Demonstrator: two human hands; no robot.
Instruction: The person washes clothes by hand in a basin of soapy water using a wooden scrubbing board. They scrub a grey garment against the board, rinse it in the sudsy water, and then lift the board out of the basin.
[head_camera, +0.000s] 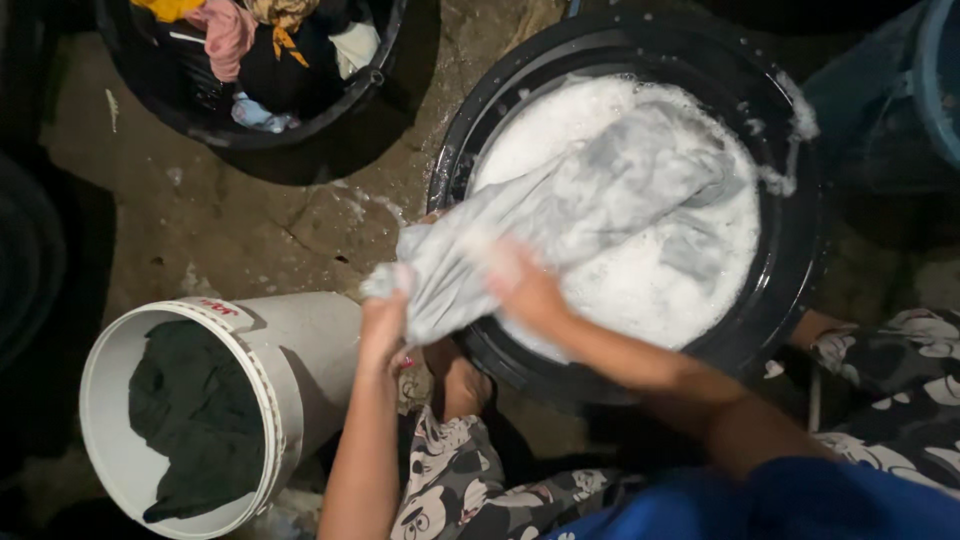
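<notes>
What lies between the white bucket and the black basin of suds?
In the head view, the left hand gripping the wet grey cloth's end, above a foot, between white bucket and black basin.

White bucket (290, 370) holding dark cloth (190, 415); black clothes-filled tub (200, 110).

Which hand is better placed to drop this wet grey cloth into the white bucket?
Left, probably. The left hand grips the grey cloth at its end, right beside the white bucket. The right hand holds it farther in, over the black basin's rim.
</notes>
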